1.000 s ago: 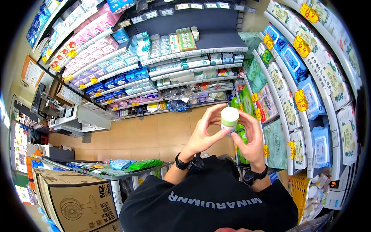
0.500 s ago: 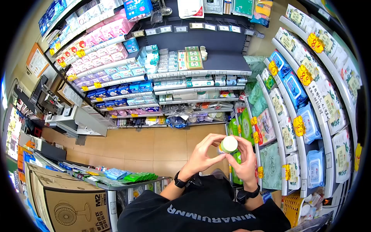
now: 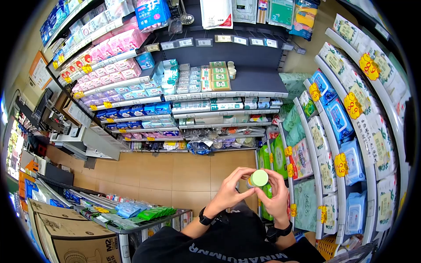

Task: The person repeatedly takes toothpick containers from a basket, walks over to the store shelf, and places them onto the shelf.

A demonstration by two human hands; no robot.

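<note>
"What do you have there?"

"A small round container (image 3: 258,178), in front of me above the tiled floor (image 3: 190,175), its pale green top facing me."

"And your grip?"

"Both hands are on it. My left hand (image 3: 226,193) curves around one side, my right hand (image 3: 277,195) around the other, fingers bent, thumbs low on the near side. I can't tell how firmly they press."

"How do you handle it well?"

"I'd keep the pressure light and even, turn it with the fingertips, and let one hand hold while the other shifts. I'd also steer clear of the green packs (image 3: 279,158) on my right; a slip could drop it."
</note>
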